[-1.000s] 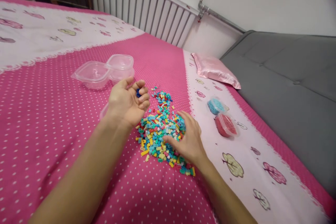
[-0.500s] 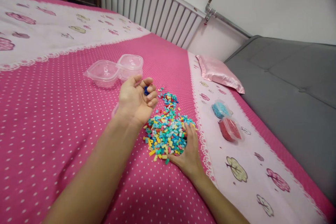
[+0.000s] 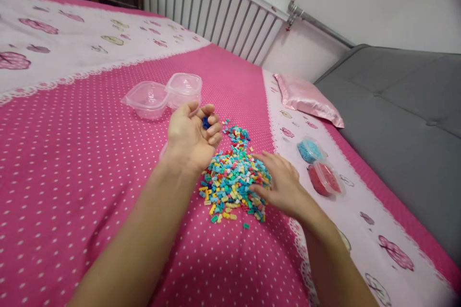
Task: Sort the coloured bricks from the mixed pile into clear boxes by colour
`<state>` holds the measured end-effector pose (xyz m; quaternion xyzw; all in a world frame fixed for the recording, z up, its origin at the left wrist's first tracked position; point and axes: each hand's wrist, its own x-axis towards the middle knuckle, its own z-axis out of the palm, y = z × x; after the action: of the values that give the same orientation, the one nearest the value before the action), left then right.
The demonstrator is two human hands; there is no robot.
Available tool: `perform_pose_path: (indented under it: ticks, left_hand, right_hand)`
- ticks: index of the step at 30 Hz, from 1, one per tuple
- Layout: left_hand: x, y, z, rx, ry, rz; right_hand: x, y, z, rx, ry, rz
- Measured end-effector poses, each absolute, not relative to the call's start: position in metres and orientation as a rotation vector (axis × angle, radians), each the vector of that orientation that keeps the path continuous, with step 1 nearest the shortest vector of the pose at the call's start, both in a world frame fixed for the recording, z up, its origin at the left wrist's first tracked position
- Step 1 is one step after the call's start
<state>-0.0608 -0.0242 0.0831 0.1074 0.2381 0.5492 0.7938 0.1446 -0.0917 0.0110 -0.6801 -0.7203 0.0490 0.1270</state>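
A heap of small coloured bricks (image 3: 232, 177) lies on the pink dotted bedspread (image 3: 65, 163). My left hand (image 3: 190, 136) hovers palm up just left of the heap, fingers curled round some dark blue pieces (image 3: 206, 122). My right hand (image 3: 279, 182) rests palm down on the heap's right side, fingers spread among the bricks. Behind my left hand sit two empty clear plastic tubs (image 3: 163, 96), touching each other.
Right of the heap stand a lidded tub of light blue pieces (image 3: 309, 149) and one of red pieces (image 3: 324, 178). A pink satin pillow (image 3: 306, 100) lies by a grey sofa (image 3: 403, 124). A white radiator (image 3: 219, 9) lines the wall behind.
My right hand has shifted from the heap's near right edge up onto its right side, turning palm down with fingers over the bricks. My left hand has kept its hold on the blue pieces.
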Motion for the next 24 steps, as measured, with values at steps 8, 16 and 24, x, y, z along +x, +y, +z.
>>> perform_pose_path:
  ticks: [8, 16, 24]
  left_hand:
    - [-0.067, -0.022, 0.084, 0.239, 0.509, 1.203]
    - [-0.072, -0.018, 0.085, 0.245, 0.532, 1.216]
    - [-0.074, -0.018, 0.085, 0.233, 0.539, 1.223]
  right_hand:
    - [0.121, 0.058, -0.007, -1.723, -2.206, 0.117]
    - [0.091, 0.112, -0.036, -1.830, -2.348, -0.188]
    - [0.132, 0.099, -0.037, -2.122, -2.280, 0.013]
